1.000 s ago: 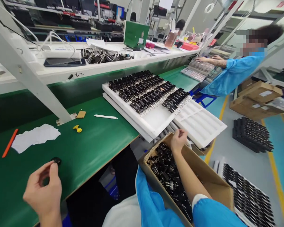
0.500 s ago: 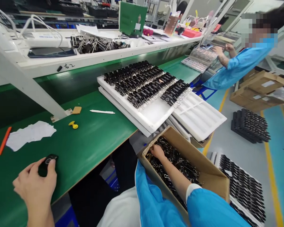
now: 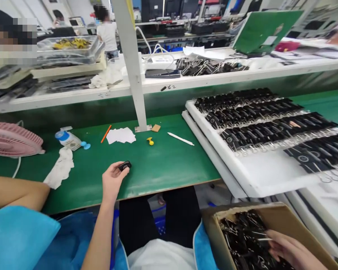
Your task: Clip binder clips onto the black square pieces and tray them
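Observation:
My left hand is above the green bench, its fingers closed around a small black rounded object with a circular mark. My right hand is over the cardboard box, fingers pinched on a black binder clip whose silvery wire handle sticks out to the left. Motion blurs this clip a little. Many loose black binder clips fill the box below. To its upper right, a white tray holds rows of black binder clips, their wire handles facing me.
On the bench lie a white pen, a yellow knob-shaped piece, an orange stick and white paper pieces. A pink fan and a bottle stand left. A co-worker's arm rests at the bench's left edge.
The view has swung left, bringing the fan and another co-worker into sight. My right hand has come up out of the clips with one. My left hand still holds the black object.

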The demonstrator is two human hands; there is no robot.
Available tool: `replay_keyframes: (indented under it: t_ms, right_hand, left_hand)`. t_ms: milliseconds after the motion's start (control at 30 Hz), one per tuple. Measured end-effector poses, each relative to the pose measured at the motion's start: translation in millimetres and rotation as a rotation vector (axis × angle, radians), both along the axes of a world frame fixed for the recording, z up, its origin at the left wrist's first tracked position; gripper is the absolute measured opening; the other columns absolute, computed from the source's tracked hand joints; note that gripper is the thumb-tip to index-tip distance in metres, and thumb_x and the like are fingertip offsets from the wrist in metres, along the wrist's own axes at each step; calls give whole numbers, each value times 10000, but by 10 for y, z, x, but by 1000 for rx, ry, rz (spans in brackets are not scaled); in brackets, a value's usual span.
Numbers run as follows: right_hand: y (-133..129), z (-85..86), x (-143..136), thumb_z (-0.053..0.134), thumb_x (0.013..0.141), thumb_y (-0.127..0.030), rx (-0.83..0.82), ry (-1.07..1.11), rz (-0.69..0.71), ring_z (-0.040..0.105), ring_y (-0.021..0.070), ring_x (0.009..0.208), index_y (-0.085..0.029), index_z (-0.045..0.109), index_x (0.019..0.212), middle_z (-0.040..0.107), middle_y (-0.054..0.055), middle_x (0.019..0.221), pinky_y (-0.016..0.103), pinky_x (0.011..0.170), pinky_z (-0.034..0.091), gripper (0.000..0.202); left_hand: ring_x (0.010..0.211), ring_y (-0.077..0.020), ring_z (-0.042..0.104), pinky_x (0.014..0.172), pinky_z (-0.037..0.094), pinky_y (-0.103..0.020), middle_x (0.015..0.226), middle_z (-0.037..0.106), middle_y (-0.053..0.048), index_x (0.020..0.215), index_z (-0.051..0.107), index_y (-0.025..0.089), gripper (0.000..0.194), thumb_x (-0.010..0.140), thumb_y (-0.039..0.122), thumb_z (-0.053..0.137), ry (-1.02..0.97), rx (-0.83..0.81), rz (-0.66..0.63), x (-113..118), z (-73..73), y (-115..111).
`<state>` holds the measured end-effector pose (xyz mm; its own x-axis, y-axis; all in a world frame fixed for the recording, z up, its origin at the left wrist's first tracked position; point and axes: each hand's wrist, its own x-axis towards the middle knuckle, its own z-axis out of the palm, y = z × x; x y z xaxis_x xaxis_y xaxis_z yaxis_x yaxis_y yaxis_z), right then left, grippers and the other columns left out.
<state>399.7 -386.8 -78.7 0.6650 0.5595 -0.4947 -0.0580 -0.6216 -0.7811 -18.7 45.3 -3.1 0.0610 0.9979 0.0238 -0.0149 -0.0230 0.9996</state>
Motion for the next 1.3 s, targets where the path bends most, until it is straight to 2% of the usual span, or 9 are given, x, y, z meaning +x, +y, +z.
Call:
replay_keyframes:
  t_ms: [67,133,233,300,400,567,700,933,1300]
  right_hand:
    - [90,445,-107,715,647,-766,117,47,45,703,376,754,-250,778,748,724,183,787,484,741,618,529]
    - [401,832,-302,718,710,-757,201,66,218,701,377,843,-230,780,769,728,178,814,493,838,595,535]
    - [1148,1137,-682,648,907,-642,335,142,544,679,287,867,-190,744,831,717,130,851,424,869,558,468]
    - [1697,1146,-944,711,898,-592,493,269,594,658,227,801,-187,702,919,699,85,828,361,805,543,406]
    - [2429,1003,-1299,886,745,-527,679,420,474,651,198,748,-189,665,1077,696,56,833,342,778,535,523]
    - [3221,778,-1643,785,792,-623,722,454,431,532,140,510,-148,672,899,638,25,664,273,503,444,499]
    - [3402,728,-1684,708,853,-645,686,317,560,387,93,457,-135,694,902,527,-22,563,231,443,293,513]
    - [3334,662,-1654,649,911,-637,628,123,643,470,131,599,-117,736,1152,599,25,723,269,566,392,579]
    - [3339,693,-1675,608,948,-594,628,0,714,597,203,758,-131,754,1149,666,63,796,305,682,486,526]
  left_hand:
    - [715,-189,709,665,585,-297,890,762,-86,976,740,143,454,610,334,929,-98,-45,-39,112,48,-66]
    - [682,-168,698,652,578,-281,878,767,-81,992,752,142,437,641,338,921,-188,-93,-98,253,84,-138]
    - [662,-148,692,645,570,-259,890,774,-83,1034,755,145,435,684,355,905,-233,-142,-194,432,99,-228]
    - [678,-154,705,649,570,-255,918,780,-89,1072,746,151,453,702,361,898,-213,-144,-237,485,84,-261]
    - [720,-177,724,672,580,-271,948,781,-96,1109,728,155,475,718,373,887,-182,-128,-256,477,47,-273]
    - [723,-194,719,661,582,-295,938,777,-102,1095,733,157,462,726,400,870,-173,-124,-275,433,26,-274]
    - [682,-180,699,661,584,-302,910,775,-93,1060,753,160,447,703,396,881,-194,-151,-280,434,46,-284]
    - [676,-164,688,670,587,-287,882,776,-86,1049,776,160,418,709,378,884,-198,-189,-312,418,42,-292]
    - [774,-213,728,714,613,-318,908,783,-104,1040,780,161,414,707,385,884,-121,-174,-339,431,25,-296]
